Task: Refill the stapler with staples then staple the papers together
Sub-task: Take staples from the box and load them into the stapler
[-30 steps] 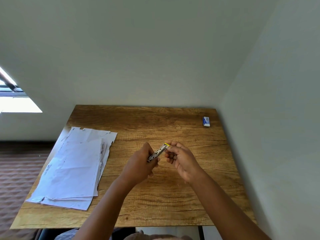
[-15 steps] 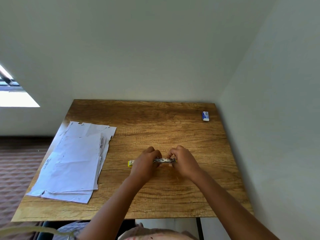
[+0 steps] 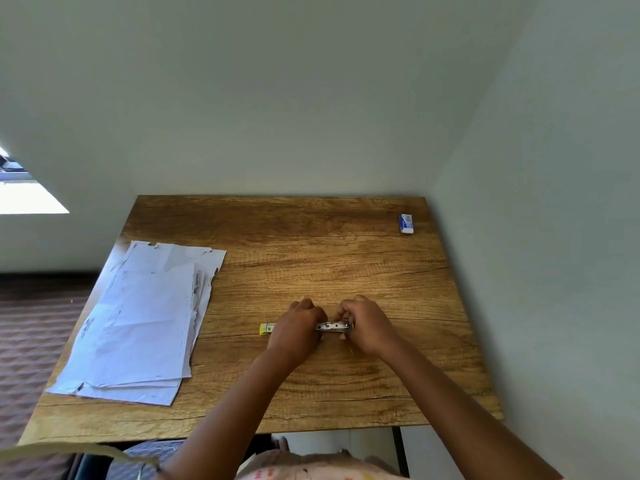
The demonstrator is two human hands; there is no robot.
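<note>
Stapler is seen low on the wooden table, centre of frame and slightly right, held down between both hands. Largest to smallest: table; papers stacked loose at left of frame, edges torn and uneven, well apart from the hands; left hand curled over the stapler's left part; right hand curled round its right end, fingers pinching the metal. A short run of bare metal is visible between the two hands; a yellow end sticks out left of the left hand, probably the stapler's plastic top swung open, cannot be confirmed. Small white-and-blue box sits at upper right of the table, likely staples, label unreadable. Handling judgement: stapler is small, light, rigid, smooth metal, so slippery; best gripped by the long sides, one hand pinning the base. Staple strips are expected to be brittle. Papers are thin, floppy and need squaring first.
</note>
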